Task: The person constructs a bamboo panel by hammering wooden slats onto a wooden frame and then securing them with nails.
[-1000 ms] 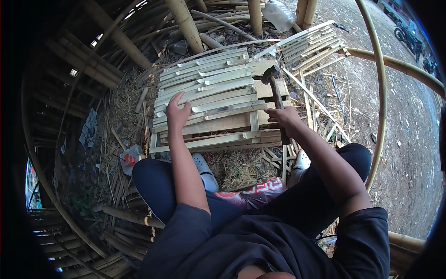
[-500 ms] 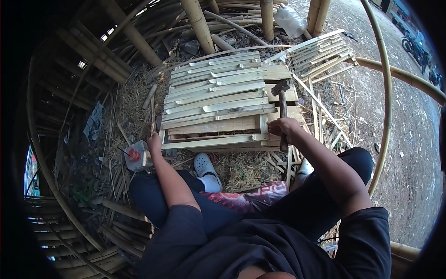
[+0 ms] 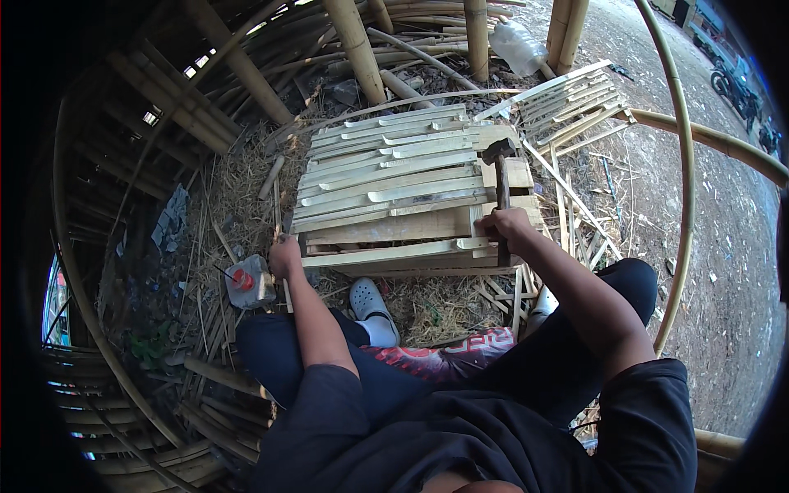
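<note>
My right hand (image 3: 506,228) is closed round the wooden handle of a hammer (image 3: 502,185). Its dark metal head points away from me, over the right side of a low wooden crate (image 3: 516,171). On that crate lies a slatted bamboo panel (image 3: 386,171), its pale strips running crosswise with curled shavings on several of them. One upright strip of the panel touches or nearly touches my right fingers. At the panel's near left corner my left hand (image 3: 285,256) is closed. A thin bamboo strip shows just beyond it, but what the fingers grip is hidden.
A second slatted panel (image 3: 575,103) lies at the far right among loose bamboo strips. A plastic container with a red top (image 3: 243,279) stands left of my left hand. Bamboo posts (image 3: 355,49) rise behind the crate; a bent bamboo pole (image 3: 680,164) crosses the right.
My left hand has shifted slightly right and nearer along the panel's corner. The hammer head has turned a little in my right hand. The whole view has moved slightly.
</note>
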Demonstrator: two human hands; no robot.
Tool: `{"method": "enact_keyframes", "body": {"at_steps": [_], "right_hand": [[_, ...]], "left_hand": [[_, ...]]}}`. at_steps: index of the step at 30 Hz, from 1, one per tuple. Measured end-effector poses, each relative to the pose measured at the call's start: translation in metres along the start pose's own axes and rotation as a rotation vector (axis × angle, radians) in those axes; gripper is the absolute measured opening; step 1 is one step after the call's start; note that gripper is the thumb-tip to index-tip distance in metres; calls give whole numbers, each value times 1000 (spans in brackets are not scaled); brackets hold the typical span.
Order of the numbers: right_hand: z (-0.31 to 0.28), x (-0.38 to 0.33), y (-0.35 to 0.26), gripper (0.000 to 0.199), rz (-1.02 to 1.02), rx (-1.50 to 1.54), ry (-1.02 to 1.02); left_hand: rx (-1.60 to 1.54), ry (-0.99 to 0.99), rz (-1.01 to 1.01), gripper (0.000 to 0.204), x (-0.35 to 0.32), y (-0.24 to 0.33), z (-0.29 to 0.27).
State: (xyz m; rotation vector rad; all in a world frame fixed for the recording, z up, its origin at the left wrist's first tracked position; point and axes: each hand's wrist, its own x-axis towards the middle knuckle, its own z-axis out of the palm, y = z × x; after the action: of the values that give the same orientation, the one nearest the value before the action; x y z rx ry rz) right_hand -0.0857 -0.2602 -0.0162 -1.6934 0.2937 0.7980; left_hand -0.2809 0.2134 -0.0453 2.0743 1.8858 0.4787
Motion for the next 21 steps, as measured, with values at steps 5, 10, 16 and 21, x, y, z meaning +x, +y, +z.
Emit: {"method": "enact_keyframes", "body": {"at_steps": [5,10,16,21], "right_hand": [[0,-20,-23,15,-54,0,20],[-9,-11,-30,22,-123,-31,51],[-13,-8,-31,23,-150,2,51],[-18,-3,-32,26,-204,-44,58]], "left_hand": [[-51,-30,-14,60,6,-1,-8],[-25,-7,-14,63,-3,7,-11],[-84,-16,-54,60,-8,5,-23],[-80,-3,-62,59,-13,2,-28]]}}
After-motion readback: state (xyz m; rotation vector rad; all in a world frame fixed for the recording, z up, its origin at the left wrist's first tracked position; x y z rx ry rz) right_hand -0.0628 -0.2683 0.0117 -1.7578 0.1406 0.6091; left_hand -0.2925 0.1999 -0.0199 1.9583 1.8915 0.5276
